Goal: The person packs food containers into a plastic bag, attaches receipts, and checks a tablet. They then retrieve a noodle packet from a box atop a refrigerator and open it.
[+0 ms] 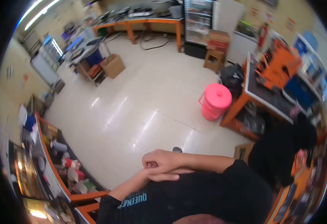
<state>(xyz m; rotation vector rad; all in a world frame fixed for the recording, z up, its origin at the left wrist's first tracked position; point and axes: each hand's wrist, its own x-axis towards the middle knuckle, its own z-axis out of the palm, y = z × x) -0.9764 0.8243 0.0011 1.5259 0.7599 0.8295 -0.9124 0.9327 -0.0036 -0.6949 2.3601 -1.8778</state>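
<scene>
My forearms cross in front of my black shirt (204,194), with the right one on top. My right hand (158,160) is loosely closed, fingers curled, and rests on my left wrist. Nothing shows inside its fingers. Beneath the right forearm lies my left hand (165,177), its visible fingers stretched out flat and the rest hidden. Neither hand touches any object.
A pink lidded bucket (211,106) stands beside an orange-framed table (242,99) bearing an orange machine (279,65). A person in dark clothing (279,149) is close on my right. Ahead are a cardboard box (113,66) and a glass-door fridge (198,24). Cluttered shelving (55,168) runs along the left.
</scene>
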